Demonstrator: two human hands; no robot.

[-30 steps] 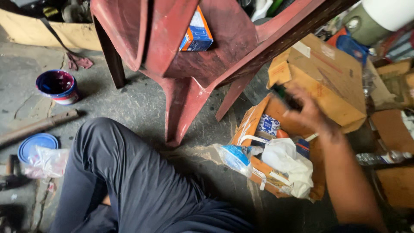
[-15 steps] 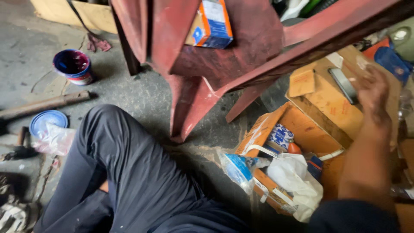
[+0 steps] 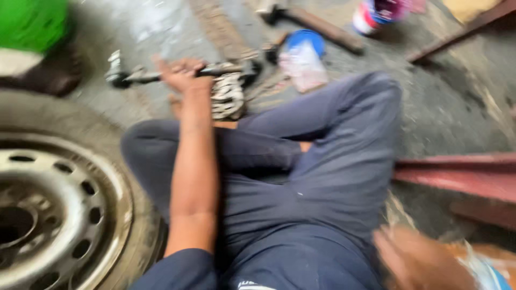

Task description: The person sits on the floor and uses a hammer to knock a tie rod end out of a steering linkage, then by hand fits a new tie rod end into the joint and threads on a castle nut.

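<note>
Head view has swung off the boxes w/ your right hand, now blurred so its grip can't be told, to your left hand closed round the dark metal bar lying on the floor beside the wheel.

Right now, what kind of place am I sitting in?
Probably a vehicle repair workshop. A wheel with a steel rim stands at your left, your left hand grips a long metal tool over the concrete floor, and a paint can sits nearby.
</note>
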